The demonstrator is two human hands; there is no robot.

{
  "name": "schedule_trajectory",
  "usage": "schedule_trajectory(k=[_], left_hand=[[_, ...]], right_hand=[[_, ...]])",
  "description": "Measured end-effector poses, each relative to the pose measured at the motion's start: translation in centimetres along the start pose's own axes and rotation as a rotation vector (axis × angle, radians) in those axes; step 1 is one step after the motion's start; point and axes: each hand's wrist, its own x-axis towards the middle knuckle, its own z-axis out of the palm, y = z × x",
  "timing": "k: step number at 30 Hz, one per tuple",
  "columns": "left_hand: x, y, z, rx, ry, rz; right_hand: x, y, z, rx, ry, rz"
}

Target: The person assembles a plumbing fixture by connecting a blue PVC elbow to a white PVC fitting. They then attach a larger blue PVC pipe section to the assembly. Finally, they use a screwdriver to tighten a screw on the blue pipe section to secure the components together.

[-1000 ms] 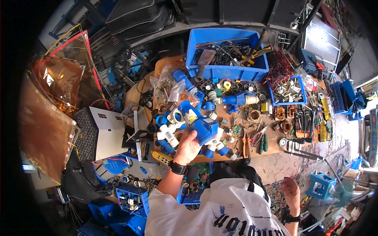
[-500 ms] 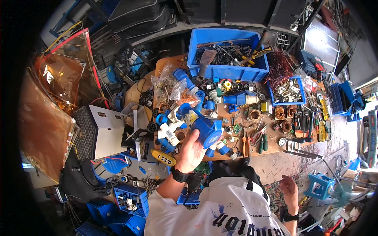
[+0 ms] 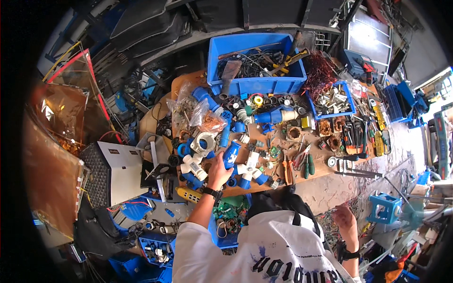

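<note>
My left hand (image 3: 219,173) is wrapped round a blue plastic connector housing (image 3: 231,155), low over the near left part of the workbench (image 3: 317,162). To its left lies a white and blue branched connector (image 3: 192,167); to its right is another branched connector (image 3: 250,166), in the same colours. Just beyond the hand sits a pale ring-shaped flange (image 3: 205,143). Off the bench at the right, my right hand (image 3: 345,220) hangs with loosely bent fingers and holds nothing.
A large blue crate (image 3: 257,86) of tools stands at the back. Right of it is a small blue tray (image 3: 333,114) of metal parts. Pliers (image 3: 302,159), hex keys and other tools lie on the bench. Below its front edge is a bin of green circuit boards (image 3: 231,212).
My left hand has gone down and left toward the bench with the blue housing, which now stands more upright. The view has shifted a little. My right hand stays off the bench.
</note>
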Motion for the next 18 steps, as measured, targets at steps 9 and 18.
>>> schedule_trajectory(k=[9, 18], left_hand=[[4.7, -2.3, 5.1, 0.196, 0.081, 0.143], [6.9, 1.4, 7.2, 0.262, 0.168, 0.203]], right_hand=[[-1.6, 0.8, -0.8, 0.151, 0.046, 0.060], [-1.9, 4.5, -3.2, 0.134, 0.068, 0.175]])
